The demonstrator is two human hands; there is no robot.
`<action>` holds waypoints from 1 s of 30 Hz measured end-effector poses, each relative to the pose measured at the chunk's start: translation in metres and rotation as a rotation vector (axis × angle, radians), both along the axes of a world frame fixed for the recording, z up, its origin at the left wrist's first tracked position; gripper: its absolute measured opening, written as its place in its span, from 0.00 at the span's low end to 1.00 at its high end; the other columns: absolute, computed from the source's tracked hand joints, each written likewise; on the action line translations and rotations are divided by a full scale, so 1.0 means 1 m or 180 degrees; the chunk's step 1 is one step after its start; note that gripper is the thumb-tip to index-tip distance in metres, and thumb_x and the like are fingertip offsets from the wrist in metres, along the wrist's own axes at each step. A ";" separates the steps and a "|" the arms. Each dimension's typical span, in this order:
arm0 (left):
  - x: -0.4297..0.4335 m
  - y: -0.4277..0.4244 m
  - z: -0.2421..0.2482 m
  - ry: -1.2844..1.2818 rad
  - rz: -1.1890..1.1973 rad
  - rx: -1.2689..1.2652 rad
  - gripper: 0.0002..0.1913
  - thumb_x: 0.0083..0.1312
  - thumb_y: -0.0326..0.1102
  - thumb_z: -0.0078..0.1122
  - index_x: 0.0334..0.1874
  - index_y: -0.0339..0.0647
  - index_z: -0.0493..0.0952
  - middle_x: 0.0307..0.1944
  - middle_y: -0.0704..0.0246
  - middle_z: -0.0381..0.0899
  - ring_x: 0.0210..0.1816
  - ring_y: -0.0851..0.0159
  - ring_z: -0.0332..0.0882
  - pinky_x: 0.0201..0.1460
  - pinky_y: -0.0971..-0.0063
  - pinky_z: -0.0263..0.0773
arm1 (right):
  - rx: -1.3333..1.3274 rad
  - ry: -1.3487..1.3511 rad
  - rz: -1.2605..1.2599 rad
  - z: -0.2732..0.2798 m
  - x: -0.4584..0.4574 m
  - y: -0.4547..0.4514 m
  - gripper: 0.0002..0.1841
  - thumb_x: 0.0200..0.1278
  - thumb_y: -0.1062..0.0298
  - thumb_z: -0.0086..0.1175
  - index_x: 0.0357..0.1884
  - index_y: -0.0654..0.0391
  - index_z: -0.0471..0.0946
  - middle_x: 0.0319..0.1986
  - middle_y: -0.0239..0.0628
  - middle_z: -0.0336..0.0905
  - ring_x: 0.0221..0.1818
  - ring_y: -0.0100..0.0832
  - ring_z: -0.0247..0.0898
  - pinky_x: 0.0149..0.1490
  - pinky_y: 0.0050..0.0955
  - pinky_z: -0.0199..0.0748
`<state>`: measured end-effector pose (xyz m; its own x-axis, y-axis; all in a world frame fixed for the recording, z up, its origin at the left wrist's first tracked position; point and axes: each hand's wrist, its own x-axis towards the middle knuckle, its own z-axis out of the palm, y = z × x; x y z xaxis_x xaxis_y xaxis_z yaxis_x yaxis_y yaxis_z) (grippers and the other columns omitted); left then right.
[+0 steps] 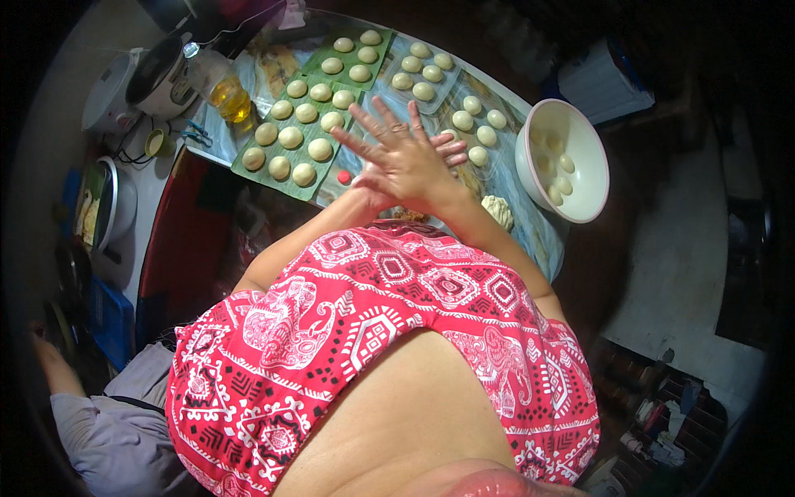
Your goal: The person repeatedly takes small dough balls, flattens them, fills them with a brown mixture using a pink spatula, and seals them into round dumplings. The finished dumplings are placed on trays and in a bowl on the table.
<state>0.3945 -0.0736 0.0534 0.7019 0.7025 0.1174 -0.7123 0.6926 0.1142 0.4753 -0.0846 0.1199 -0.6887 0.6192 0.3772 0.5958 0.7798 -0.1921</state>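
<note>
My right hand (407, 163) lies crosswise over my left hand (452, 151), its fingers straight and spread. The left hand is mostly covered; its fingertips stick out on the right side. The palms face each other, and whether anything is between them is hidden. Round pale dough balls (320, 149) sit in rows on green banana leaves (247, 172) beyond the hands. More balls rest on clear plastic trays (442, 104) to the right. Beside my right forearm is a larger lump of dough (498, 212). A crumbly brown filling (411, 215) is partly visible below my hands.
A pink-rimmed white bowl (596, 186) at the right holds several pale balls. At the left are an oil bottle (230, 96), a rice cooker (163, 81), a small cup (159, 143) and a metal basin (124, 202). Another person (118, 428) is at the lower left.
</note>
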 end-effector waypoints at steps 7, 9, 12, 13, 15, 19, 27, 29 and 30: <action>0.000 0.006 0.005 0.0216 -0.0429 -0.0800 0.34 0.70 0.56 0.44 0.67 0.32 0.60 0.60 0.49 0.69 0.60 0.52 0.72 0.65 0.58 0.68 | -0.1197 0.2808 0.0307 0.016 0.020 0.019 0.34 0.71 0.38 0.32 0.76 0.38 0.47 0.73 0.41 0.48 0.75 0.49 0.40 0.69 0.68 0.23; 0.001 0.004 0.001 0.0297 -0.0329 -0.0775 0.34 0.70 0.56 0.45 0.66 0.31 0.61 0.59 0.50 0.70 0.59 0.53 0.73 0.64 0.58 0.69 | -0.0013 0.1156 0.0007 0.001 0.014 0.015 0.37 0.70 0.37 0.35 0.75 0.47 0.50 0.73 0.37 0.52 0.74 0.50 0.44 0.70 0.66 0.27; 0.000 -0.003 0.010 0.0402 -0.0175 -0.0737 0.33 0.70 0.55 0.46 0.65 0.31 0.62 0.58 0.51 0.72 0.57 0.53 0.74 0.63 0.58 0.71 | 0.0088 0.0806 -0.0301 -0.003 0.016 0.016 0.37 0.70 0.36 0.35 0.74 0.50 0.54 0.71 0.38 0.55 0.73 0.47 0.50 0.72 0.58 0.32; -0.001 -0.003 0.011 0.0439 -0.0108 -0.0714 0.33 0.70 0.55 0.46 0.65 0.31 0.62 0.57 0.51 0.72 0.57 0.54 0.75 0.62 0.59 0.71 | -0.0295 0.1594 -0.0312 -0.003 0.023 0.024 0.37 0.70 0.36 0.34 0.73 0.50 0.55 0.71 0.38 0.56 0.72 0.47 0.51 0.73 0.55 0.34; -0.009 0.008 -0.005 -0.1046 -0.0819 -0.0969 0.33 0.71 0.56 0.42 0.65 0.29 0.62 0.58 0.49 0.72 0.59 0.49 0.72 0.65 0.56 0.67 | -0.0917 0.2688 -0.0282 0.002 0.033 0.026 0.35 0.71 0.37 0.33 0.71 0.51 0.58 0.69 0.41 0.59 0.71 0.45 0.55 0.73 0.48 0.40; -0.008 0.017 -0.024 0.0107 0.0263 -0.1220 0.32 0.72 0.57 0.39 0.62 0.33 0.65 0.59 0.49 0.71 0.60 0.47 0.70 0.66 0.54 0.66 | -0.1481 0.2169 0.0207 -0.011 0.036 0.000 0.32 0.73 0.43 0.36 0.69 0.58 0.61 0.68 0.45 0.60 0.70 0.40 0.54 0.72 0.37 0.46; 0.006 0.008 0.008 0.1238 0.0532 -0.0747 0.36 0.72 0.64 0.28 0.67 0.39 0.62 0.63 0.56 0.69 0.64 0.53 0.66 0.69 0.52 0.55 | -0.2662 0.4341 -0.0834 -0.065 0.049 0.009 0.28 0.75 0.49 0.38 0.65 0.62 0.65 0.60 0.45 0.68 0.62 0.37 0.65 0.64 0.34 0.63; 0.013 0.003 0.026 0.1594 0.0429 -0.0354 0.38 0.71 0.65 0.28 0.71 0.39 0.56 0.69 0.58 0.61 0.71 0.58 0.56 0.73 0.57 0.44 | -0.3303 0.5464 -0.0990 -0.061 0.060 0.011 0.28 0.76 0.47 0.36 0.62 0.61 0.66 0.54 0.44 0.71 0.54 0.36 0.71 0.59 0.32 0.70; 0.016 0.003 0.029 0.1808 0.0394 -0.0180 0.39 0.71 0.65 0.28 0.72 0.38 0.55 0.71 0.59 0.58 0.72 0.58 0.53 0.74 0.58 0.42 | -0.3591 0.5924 -0.0987 -0.061 0.068 0.015 0.27 0.75 0.48 0.37 0.61 0.61 0.67 0.53 0.44 0.72 0.53 0.36 0.72 0.60 0.33 0.70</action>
